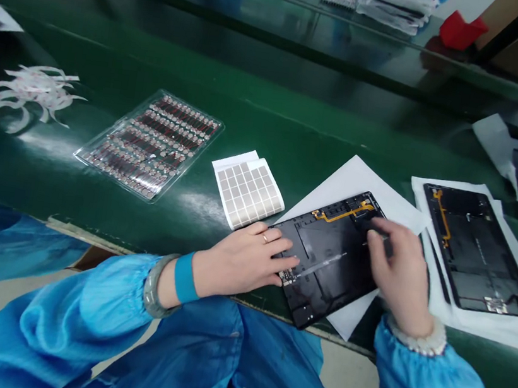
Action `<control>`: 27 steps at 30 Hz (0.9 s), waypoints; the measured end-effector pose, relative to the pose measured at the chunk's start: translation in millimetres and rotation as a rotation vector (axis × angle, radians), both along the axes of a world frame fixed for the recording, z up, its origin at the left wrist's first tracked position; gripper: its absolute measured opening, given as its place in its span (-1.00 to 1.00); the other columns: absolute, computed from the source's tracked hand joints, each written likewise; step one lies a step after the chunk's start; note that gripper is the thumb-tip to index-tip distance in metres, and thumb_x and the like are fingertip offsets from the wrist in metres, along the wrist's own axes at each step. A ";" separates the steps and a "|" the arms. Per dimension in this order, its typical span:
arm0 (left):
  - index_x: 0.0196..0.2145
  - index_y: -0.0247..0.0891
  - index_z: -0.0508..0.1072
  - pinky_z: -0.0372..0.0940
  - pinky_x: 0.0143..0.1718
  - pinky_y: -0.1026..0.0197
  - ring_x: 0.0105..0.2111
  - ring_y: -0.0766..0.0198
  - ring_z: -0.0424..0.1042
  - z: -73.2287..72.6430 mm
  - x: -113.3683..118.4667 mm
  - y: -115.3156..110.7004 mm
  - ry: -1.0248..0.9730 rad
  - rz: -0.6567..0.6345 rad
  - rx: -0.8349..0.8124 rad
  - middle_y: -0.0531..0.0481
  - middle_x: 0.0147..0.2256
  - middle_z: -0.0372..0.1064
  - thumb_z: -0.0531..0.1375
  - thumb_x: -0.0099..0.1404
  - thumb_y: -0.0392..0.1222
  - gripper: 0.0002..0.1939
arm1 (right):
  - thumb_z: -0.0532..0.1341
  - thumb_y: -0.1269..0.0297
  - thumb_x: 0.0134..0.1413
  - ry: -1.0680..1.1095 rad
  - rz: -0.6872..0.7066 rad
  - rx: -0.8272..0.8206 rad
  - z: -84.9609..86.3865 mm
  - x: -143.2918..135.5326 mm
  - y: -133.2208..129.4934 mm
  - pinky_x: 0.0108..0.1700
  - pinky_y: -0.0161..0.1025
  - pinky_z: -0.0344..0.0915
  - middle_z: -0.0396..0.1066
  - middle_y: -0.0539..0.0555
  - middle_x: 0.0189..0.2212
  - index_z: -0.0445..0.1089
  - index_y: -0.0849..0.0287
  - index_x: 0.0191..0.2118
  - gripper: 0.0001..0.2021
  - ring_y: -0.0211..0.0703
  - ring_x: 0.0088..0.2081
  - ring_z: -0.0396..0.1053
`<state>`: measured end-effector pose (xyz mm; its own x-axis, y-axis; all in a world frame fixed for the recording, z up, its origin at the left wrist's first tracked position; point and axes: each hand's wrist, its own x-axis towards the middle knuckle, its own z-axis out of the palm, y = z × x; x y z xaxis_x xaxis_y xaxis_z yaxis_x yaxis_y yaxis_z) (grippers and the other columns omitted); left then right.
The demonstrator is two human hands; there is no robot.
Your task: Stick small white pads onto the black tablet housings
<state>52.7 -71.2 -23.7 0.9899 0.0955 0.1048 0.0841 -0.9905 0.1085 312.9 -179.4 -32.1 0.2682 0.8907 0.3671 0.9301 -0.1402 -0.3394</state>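
Observation:
A black tablet back housing point(326, 260) lies at an angle at the front of the green table, inner side up, one corner jutting past the table's edge. An orange flex cable point(342, 214) runs along its upper part. My left hand point(243, 259) holds the housing at its left side, fingers laid over the edge onto its inner face. Over the upper right corner, my right hand point(399, 266) is closed in a pinch, thumb and index finger close together. Whatever lies between those fingertips is too dark to make out. White paper point(354, 175) sits beneath the housing.
A sheet of grey square stickers point(249, 193) lies left of the housing. Beyond it is a clear plastic tray point(151, 142) of small round parts with wires. Peeled white strips point(36, 94) are heaped far left. Another tablet housing point(481, 249) rests on white sheets at right.

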 end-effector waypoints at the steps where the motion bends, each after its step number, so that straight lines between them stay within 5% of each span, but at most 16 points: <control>1: 0.08 -0.19 0.29 0.08 -0.19 0.12 -0.10 0.11 0.29 -0.7 0.0 -0.1 0.016 0.023 -0.005 -0.08 -0.04 0.32 0.17 0.28 0.06 -0.53 | 0.04 0.19 0.22 -0.095 -0.047 -0.019 -0.9 11.8 2.7 0.03 0.04 0.21 0.34 0.33 -0.06 0.30 0.32 0.02 -0.64 0.11 0.00 0.27; 6: 0.09 -0.34 0.26 0.15 -0.13 0.12 -0.08 0.09 0.30 -7.4 -3.3 -3.5 -0.038 0.099 -0.012 -0.14 -0.06 0.33 0.20 0.25 0.08 -0.42 | 0.03 0.11 0.20 -0.331 -0.217 -0.312 -4.4 58.6 21.4 -0.17 0.03 0.28 0.39 0.36 -0.17 0.33 0.38 0.02 -0.56 0.15 -0.19 0.36; 9: -0.04 -0.31 0.34 0.17 -0.11 0.12 -0.09 0.10 0.32 -13.8 -4.9 -7.9 -0.091 0.123 0.021 -0.12 -0.10 0.36 0.22 0.24 0.04 -0.56 | 0.05 0.17 0.18 -0.246 -0.122 -0.412 1.2 67.4 34.2 -0.17 -0.06 0.26 0.42 0.22 -0.34 0.42 0.27 -0.23 -0.70 0.04 -0.27 0.36; 12: -0.20 -0.30 0.39 0.20 -0.17 0.12 -0.14 0.09 0.36 -21.1 -2.4 -13.3 -0.089 0.136 0.129 -0.13 -0.17 0.39 0.17 0.29 0.01 -0.70 | 0.06 0.29 0.15 -0.166 -0.045 -0.428 5.6 68.5 42.5 -0.07 -0.05 0.20 0.42 0.23 -0.38 0.39 0.27 -0.38 -0.78 0.04 -0.22 0.35; 16: -0.25 -0.32 0.41 0.23 -0.20 0.10 -0.15 0.05 0.39 -30.8 6.6 -20.2 -0.156 0.186 0.236 -0.18 -0.21 0.42 0.11 0.34 -0.02 -0.72 | 0.09 0.24 0.15 -0.099 -0.060 -0.414 15.4 76.2 45.7 -0.32 -0.23 0.25 0.42 0.11 -0.48 0.37 0.25 -0.28 -0.80 -0.08 -0.40 0.38; 19: -0.18 -0.29 0.41 0.21 -0.12 0.08 -0.12 0.08 0.39 -35.7 13.2 -21.2 -0.327 0.205 0.242 -0.15 -0.17 0.43 0.06 0.38 -0.13 -0.79 | 0.08 0.16 0.16 -0.027 -0.056 -0.352 39.9 96.6 55.7 -0.39 -0.29 0.24 0.42 0.03 -0.50 0.36 0.20 -0.25 -0.78 -0.14 -0.44 0.38; 23: -0.09 -0.24 0.40 0.17 -0.01 0.12 0.00 0.16 0.32 -39.2 16.7 -16.4 -0.399 0.111 0.227 -0.05 -0.10 0.43 0.08 0.32 -0.25 -0.78 | 0.00 0.13 0.23 0.115 -0.254 -0.032 76.8 137.1 106.5 -0.36 -0.27 0.24 0.42 0.10 -0.43 0.35 0.28 -0.22 -0.68 -0.13 -0.38 0.35; 27: -0.15 -0.22 0.45 0.20 -0.02 0.16 0.01 0.19 0.31 -44.0 18.2 -10.5 -0.295 0.054 0.210 -0.02 -0.07 0.43 0.13 0.29 -0.19 -0.81 | -0.07 0.13 0.31 0.189 -0.311 0.099 77.3 154.8 194.6 -0.35 -0.24 0.30 0.41 0.14 -0.35 0.35 0.35 -0.17 -0.61 -0.17 -0.36 0.36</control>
<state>70.9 -81.7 -67.7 0.9083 0.0932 0.4077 0.1325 -0.9888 -0.0691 467.7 15.2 45.1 0.5913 0.7190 0.3652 0.7681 -0.3639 -0.5269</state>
